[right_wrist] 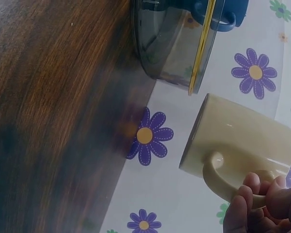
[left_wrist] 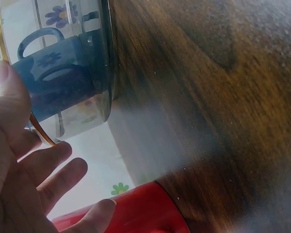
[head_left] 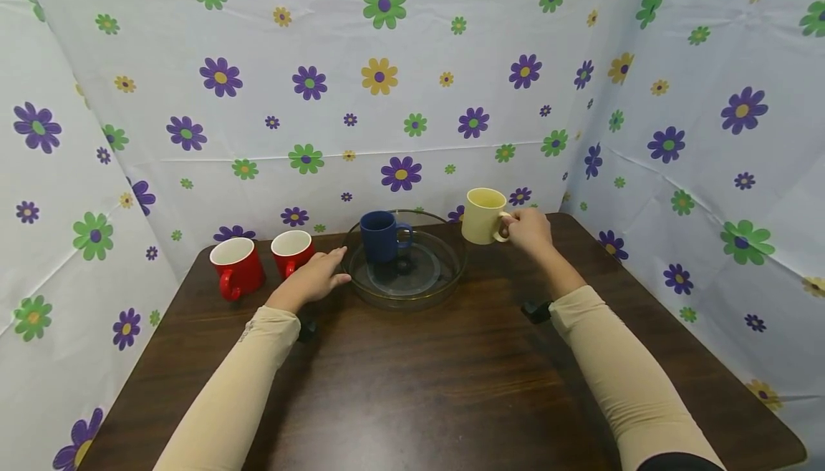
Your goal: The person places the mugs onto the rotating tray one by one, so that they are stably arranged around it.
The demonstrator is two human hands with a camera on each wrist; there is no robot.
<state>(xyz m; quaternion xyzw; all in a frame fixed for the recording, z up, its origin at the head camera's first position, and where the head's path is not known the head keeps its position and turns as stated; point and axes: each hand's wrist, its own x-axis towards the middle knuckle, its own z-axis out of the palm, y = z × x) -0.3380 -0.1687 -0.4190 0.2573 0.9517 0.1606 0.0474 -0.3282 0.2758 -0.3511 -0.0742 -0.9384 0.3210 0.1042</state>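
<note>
My right hand (head_left: 530,230) grips the handle of a pale yellow mug (head_left: 482,222), held upright just right of a clear glass bowl (head_left: 406,300) with a gold rim. In the right wrist view the mug (right_wrist: 242,141) hangs off the table, fingers and thumb pinching its handle. A blue mug (head_left: 379,236) stands inside the bowl on the left, handle to the right. My left hand (head_left: 312,278) has its fingers spread at the bowl's left rim; in the left wrist view the thumb overlaps the gold rim.
Two red mugs with white insides stand left of the bowl: one red mug (head_left: 237,269) at the far left, another red mug (head_left: 292,250) right behind my left hand. The dark wood table (head_left: 412,385) meets a flower-printed cloth (head_left: 271,84) at the back and sides.
</note>
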